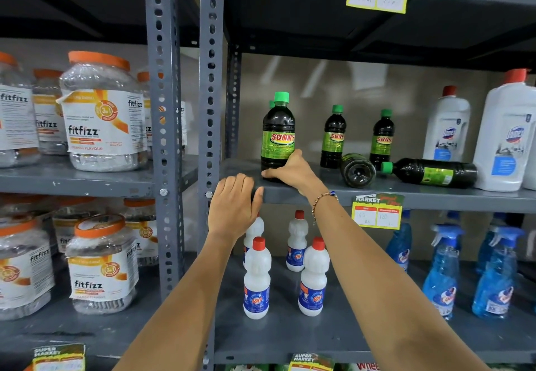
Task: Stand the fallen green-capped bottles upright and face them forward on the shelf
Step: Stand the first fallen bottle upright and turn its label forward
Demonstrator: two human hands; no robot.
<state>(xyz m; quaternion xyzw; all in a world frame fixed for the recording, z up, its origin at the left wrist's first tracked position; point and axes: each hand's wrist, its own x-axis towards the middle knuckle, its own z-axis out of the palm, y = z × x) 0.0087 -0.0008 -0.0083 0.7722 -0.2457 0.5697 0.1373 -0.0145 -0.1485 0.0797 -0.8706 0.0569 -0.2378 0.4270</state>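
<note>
Five green-capped bottles show on the shelf (406,196): three upright, two fallen at 3 o'clock of them. The left hand (233,205) rests flat, fingers together, on the shelf edge. The right hand (291,170) grips the base of the leftmost upright bottle (278,135).

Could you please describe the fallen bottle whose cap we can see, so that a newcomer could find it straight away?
Look at the middle shelf of the right-hand rack, just left of the big white bottles. There a dark bottle lies on its side, its green cap pointing left. Its fallen neighbour shows only its round base, and the other green-capped ones stand upright.
</note>
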